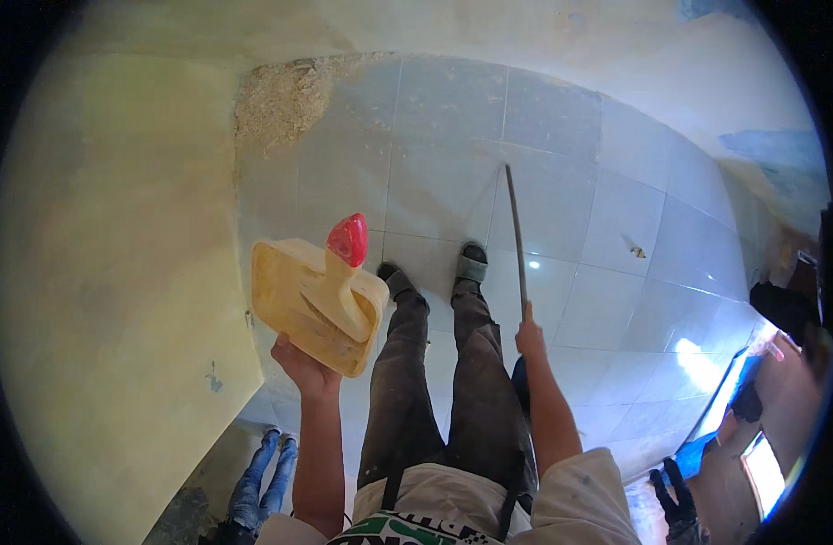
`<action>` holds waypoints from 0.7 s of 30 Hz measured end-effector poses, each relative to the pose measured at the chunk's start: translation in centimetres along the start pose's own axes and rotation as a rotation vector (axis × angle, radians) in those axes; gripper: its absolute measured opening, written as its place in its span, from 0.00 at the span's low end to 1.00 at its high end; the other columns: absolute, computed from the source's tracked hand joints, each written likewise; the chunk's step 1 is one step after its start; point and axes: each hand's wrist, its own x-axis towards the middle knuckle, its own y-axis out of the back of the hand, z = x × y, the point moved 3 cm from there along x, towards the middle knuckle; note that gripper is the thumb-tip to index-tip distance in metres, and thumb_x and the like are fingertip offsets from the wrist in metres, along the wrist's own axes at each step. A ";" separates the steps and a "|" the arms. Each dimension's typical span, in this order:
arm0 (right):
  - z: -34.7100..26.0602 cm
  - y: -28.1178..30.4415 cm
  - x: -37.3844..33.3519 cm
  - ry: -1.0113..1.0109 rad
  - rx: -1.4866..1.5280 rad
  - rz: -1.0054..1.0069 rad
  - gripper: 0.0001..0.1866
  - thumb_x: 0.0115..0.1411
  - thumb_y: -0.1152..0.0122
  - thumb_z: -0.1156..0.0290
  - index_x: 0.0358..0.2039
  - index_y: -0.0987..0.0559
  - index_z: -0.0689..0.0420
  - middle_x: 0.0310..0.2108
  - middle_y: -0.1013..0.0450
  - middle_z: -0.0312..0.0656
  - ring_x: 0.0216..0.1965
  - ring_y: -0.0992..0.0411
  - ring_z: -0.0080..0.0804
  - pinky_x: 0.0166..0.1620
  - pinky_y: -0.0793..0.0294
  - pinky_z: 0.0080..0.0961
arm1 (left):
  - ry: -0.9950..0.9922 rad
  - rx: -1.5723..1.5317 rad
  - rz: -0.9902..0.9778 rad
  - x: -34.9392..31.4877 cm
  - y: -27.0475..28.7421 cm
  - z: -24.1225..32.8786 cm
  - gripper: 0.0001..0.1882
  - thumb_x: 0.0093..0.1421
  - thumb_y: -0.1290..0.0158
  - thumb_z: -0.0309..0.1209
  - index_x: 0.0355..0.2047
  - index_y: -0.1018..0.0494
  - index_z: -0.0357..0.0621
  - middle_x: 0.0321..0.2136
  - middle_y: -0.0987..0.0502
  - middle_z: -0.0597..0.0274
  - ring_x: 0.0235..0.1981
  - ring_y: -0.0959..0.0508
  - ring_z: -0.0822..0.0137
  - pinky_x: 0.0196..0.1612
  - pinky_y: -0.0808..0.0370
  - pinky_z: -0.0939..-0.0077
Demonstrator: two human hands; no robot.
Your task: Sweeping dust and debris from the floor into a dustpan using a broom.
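Note:
My left hand [305, 365] is closed on the near edge of a yellowish plastic dustpan [280, 289], held up in front of my left leg. The dustpan's cream handle ends in a red tip [348, 240] pointing up. My right hand [530, 336] is wrapped round one end of a long thin dark stick [516, 227]. From there the stick reaches away over the tiles. Just below my right hand, a dark blue shape [522, 386] shows beside my leg; I cannot make out what it is.
Pale crumbly debris [280, 102] lies in the far left corner of the tiled floor [443, 182]. A yellowish wall [117, 272] rises close on my left. A small scrap [638, 252] lies to the right. Other people's legs show at lower left [262, 481] and lower right [678, 495].

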 end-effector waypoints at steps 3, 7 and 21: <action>1.7 -2.7 -4.4 -0.084 -0.074 -0.097 0.37 0.58 0.54 0.73 0.64 0.60 0.44 0.31 0.28 0.63 0.34 0.29 0.60 0.37 0.30 0.51 | -0.040 0.037 0.025 -0.2 0.4 0.5 0.29 0.58 0.57 0.43 0.56 0.44 0.40 0.51 0.34 0.53 0.50 0.30 0.58 0.51 0.29 0.61; 2.0 -2.4 -4.6 -0.108 -0.042 -0.066 0.36 0.58 0.55 0.73 0.64 0.58 0.45 0.30 0.28 0.63 0.34 0.29 0.60 0.37 0.31 0.52 | -0.068 0.066 0.042 0.2 -0.1 1.1 0.29 0.57 0.56 0.43 0.56 0.44 0.40 0.51 0.34 0.54 0.50 0.31 0.59 0.51 0.29 0.62; 0.8 -2.0 -5.0 -0.042 -0.075 -0.053 0.36 0.57 0.56 0.75 0.63 0.57 0.46 0.31 0.28 0.62 0.34 0.29 0.61 0.39 0.31 0.50 | -0.067 0.002 0.014 0.5 1.3 2.6 0.33 0.56 0.53 0.45 0.57 0.45 0.41 0.53 0.36 0.55 0.52 0.32 0.60 0.52 0.31 0.59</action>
